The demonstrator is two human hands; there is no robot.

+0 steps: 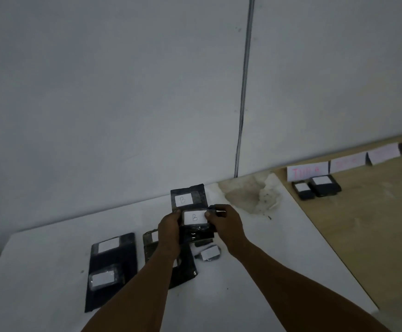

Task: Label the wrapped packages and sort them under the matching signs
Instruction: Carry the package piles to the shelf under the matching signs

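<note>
Both hands hold black wrapped packages above the white table [39,271]. A package with a white label marked B [194,217] is gripped between my left hand [170,232] and my right hand [224,224]. Behind it a taller package [190,195] also shows a B label; which hand holds it is hidden. On the table lie a large flat black package [121,257] with a blank label, a small package [105,279] on top of it, another [183,269] under my left forearm, and a small one [208,254]. Paper signs [306,170] stand on the right.
A wooden board [363,224] adjoins the table on the right. Two small labelled black packages [317,186] lie under the first pink-lettered sign, with several more signs along the wall. A cable [243,92] runs down the grey wall. A stain [250,195] marks the table's far corner.
</note>
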